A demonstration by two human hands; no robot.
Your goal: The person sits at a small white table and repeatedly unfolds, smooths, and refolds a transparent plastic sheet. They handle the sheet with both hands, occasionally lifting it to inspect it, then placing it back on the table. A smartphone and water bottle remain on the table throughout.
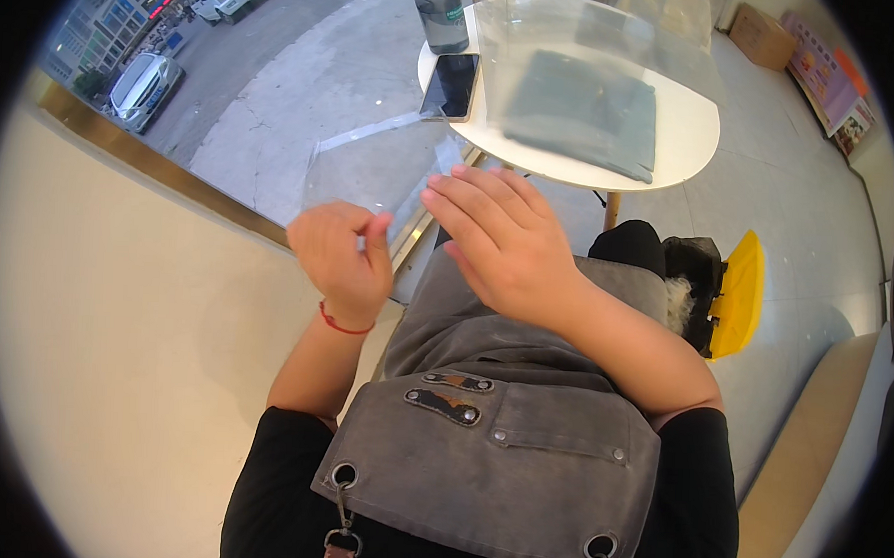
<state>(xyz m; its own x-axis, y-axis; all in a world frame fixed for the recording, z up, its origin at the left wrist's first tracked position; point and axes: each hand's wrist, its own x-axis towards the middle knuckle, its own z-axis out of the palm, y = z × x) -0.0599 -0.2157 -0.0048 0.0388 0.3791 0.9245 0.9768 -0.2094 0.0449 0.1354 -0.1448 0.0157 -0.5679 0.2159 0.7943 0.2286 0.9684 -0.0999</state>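
Observation:
My left hand (340,252), with a red cord bracelet at its wrist, is closed on the lower edge of a clear plastic sheet or bag (370,163) with pale strips along its edges. My right hand (505,240) is flat, fingers stretched out, with its fingertips at the right edge of that plastic; whether they touch it is hard to tell. Beyond the hands, a grey-green flat item (581,113) lies on the white round table (689,132). More clear plastic film (533,28) spreads blurred over the table's far part.
A smartphone (452,85) and a grey water bottle (440,17) are at the table's left side. To my right stands a bin with a yellow lid (738,295) and a black liner. A window sill (160,162) and wall border my left. A cardboard box (760,37) sits far right.

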